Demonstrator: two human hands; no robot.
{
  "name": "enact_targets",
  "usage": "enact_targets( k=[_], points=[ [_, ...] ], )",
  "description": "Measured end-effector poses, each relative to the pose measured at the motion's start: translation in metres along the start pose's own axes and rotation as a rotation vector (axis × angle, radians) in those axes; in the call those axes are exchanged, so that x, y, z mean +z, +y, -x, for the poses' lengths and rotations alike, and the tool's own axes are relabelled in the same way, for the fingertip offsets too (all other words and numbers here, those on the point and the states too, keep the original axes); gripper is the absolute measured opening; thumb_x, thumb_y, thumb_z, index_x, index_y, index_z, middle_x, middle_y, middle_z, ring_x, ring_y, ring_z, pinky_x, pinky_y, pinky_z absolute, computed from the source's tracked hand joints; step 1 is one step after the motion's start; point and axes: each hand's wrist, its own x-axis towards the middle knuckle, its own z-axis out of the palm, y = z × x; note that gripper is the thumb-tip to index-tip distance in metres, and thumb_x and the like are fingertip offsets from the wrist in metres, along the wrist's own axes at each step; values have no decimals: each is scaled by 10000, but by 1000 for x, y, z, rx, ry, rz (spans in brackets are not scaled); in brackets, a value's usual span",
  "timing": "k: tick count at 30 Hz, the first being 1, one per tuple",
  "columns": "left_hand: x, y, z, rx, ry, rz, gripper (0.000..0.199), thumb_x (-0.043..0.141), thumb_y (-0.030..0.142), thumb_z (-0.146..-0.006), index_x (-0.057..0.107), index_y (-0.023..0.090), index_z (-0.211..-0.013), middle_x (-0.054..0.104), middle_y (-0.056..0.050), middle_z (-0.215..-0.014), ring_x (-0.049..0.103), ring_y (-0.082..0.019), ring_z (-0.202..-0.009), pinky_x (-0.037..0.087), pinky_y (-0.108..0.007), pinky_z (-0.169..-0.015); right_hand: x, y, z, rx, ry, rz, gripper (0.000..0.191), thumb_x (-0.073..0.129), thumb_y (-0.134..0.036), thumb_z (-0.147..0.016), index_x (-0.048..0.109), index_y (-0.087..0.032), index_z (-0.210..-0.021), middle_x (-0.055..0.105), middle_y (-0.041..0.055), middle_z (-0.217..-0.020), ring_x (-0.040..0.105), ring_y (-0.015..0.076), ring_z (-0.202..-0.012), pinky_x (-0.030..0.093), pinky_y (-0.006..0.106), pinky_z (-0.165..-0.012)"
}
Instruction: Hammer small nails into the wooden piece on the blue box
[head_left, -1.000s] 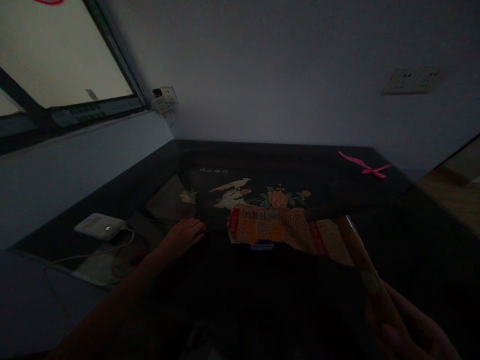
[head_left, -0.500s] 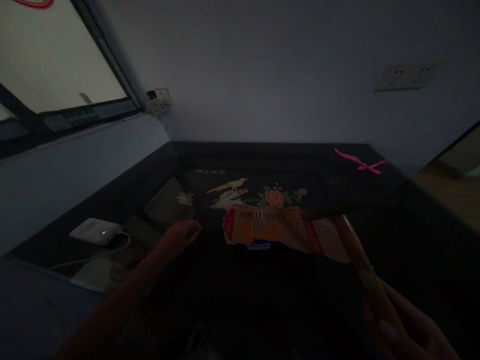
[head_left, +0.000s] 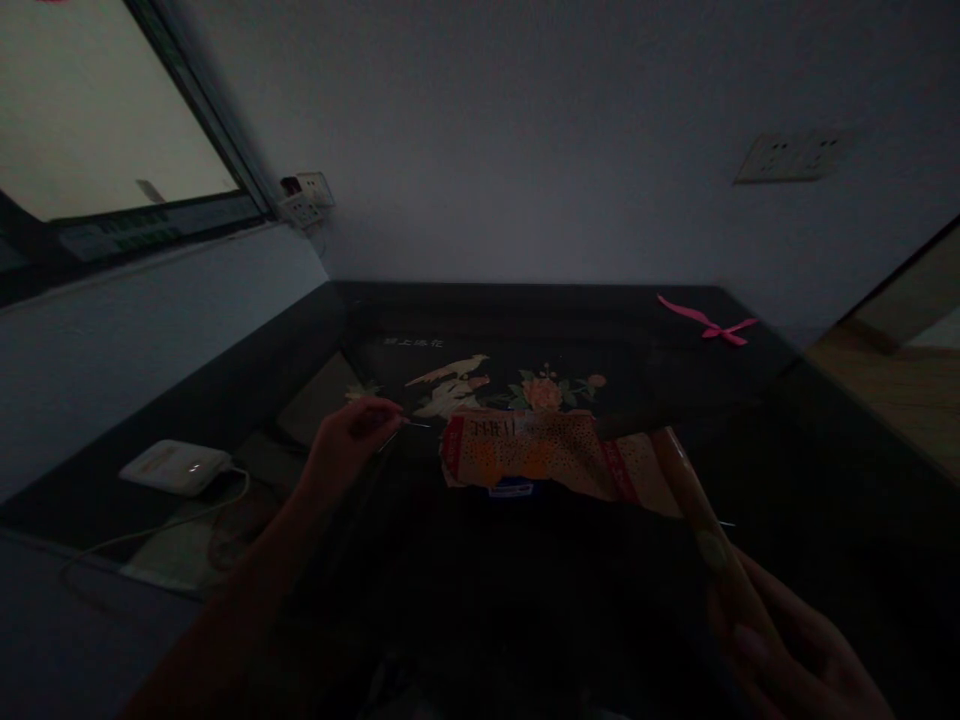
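Note:
The scene is very dark. My left hand (head_left: 352, 440) is closed in a pinch over the table, left of a crumpled printed packet. A thin, shiny, nail-like pin (head_left: 416, 424) sticks out from its fingertips, and a second thin line shows just below them. My right hand (head_left: 780, 640) is wrapped round the light wooden handle (head_left: 694, 490) of a hammer-like tool. A long dark crosswise head (head_left: 675, 415) appears at the handle's top, its exact shape lost in the dark. Behind the handle lies the orange-brown packet (head_left: 540, 445) with red bands, a blue label beneath it.
A white device (head_left: 176, 466) with a cable lies at the left of the dark table (head_left: 525, 310). A pink ribbon (head_left: 709, 322) rests at the back right. Flowers and birds decorate the tabletop. Walls with sockets (head_left: 787, 157) border the table, and a window is on the left.
My left hand has moved up and slightly left, and the pin at its fingertips shows more clearly. My right hand keeps its grip on the tool; the view has shifted slightly.

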Motion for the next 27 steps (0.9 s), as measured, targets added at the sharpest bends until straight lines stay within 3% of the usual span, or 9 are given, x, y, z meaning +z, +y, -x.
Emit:
enact_targets(
  k=[2,5,10,13,16,20,27],
  points=[
    [9,14,-5,37,21,49,287,640,385,-708,609,153,-875,692,-53,-817,669,-178,-771,550,-301,-740,-3,2,-1,7,-33,-4,526,731,-362,-660,624,-307,-1172,710,28,-717,666,206,-563,516,213,-388],
    [24,36,-14,114,23,99,254,636,360,-723,603,152,-865,684,-53,-831,666,-165,-780,550,-288,-749,-7,3,-2,7,-28,-20,524,757,-332,-637,641,-297,-1147,710,32,-769,671,202,-641,551,226,-501],
    [56,68,-23,354,-95,70,171,596,282,-780,620,153,-890,675,-51,-877,642,-141,-818,529,-275,-794,0,-3,3,41,-31,-66,528,764,-345,-628,644,-320,-1141,679,0,-685,590,127,-451,476,168,-369],
    [73,80,-26,514,-180,-38,132,571,216,-801,629,162,-906,671,-47,-893,626,-139,-851,501,-283,-822,8,-9,8,58,18,-110,515,769,-351,-619,658,-323,-1120,695,16,-749,625,149,-528,505,178,-417],
    [83,86,-29,620,-262,-126,139,545,173,-812,621,176,-928,667,-32,-901,619,-138,-862,487,-282,-810,13,-12,11,47,56,-146,519,791,-338,-584,682,-289,-1090,695,33,-758,642,169,-573,527,194,-452],
    [90,84,-31,664,-325,-181,158,517,145,-820,612,184,-940,658,-25,-904,614,-144,-860,478,-287,-792,15,-13,13,58,79,-193,490,808,-323,-561,700,-301,-1038,698,20,-776,625,136,-557,506,166,-451],
    [95,78,-30,670,-380,-184,176,512,131,-816,606,184,-955,650,-24,-919,607,-155,-891,464,-296,-811,17,-12,14,35,31,-150,509,755,-377,-638,638,-297,-1127,599,-17,-591,391,52,-320,317,156,-275]
  ],
)
